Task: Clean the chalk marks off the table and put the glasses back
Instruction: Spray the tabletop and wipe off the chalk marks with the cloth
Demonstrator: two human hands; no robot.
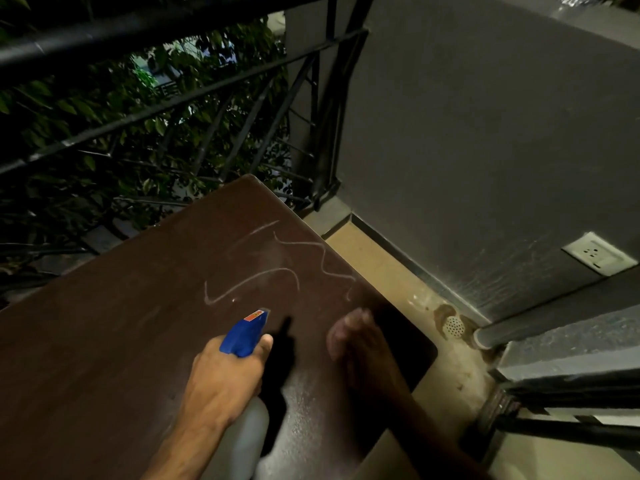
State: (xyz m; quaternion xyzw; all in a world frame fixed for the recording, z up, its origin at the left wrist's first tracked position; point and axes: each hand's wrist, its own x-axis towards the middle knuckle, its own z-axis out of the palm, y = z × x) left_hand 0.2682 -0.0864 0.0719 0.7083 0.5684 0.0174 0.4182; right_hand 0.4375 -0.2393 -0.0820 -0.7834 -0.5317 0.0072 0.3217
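Spraying chalk marks (277, 268) on brown worktop (104, 334), balcony at night.

Left hand (225, 379) wrapped round spray bottle (242, 427), blue trigger head (246, 332) aimed fwd at white scribbles near far-right edge, w/ faint mist over them, likely to wet chalk before wiping. Right hand (353, 341) blurred, hovering low beside bottle, nothing in it, fingers loosely together; probably kept clear of spray. No cloth or glasses in view. Railing (138, 116) & leaves beyond.

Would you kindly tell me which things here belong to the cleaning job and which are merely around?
For the job: chalk marks; brown table; spray bottle, held in the left hand.

Just around: wall socket; floor drain; railing; foliage.
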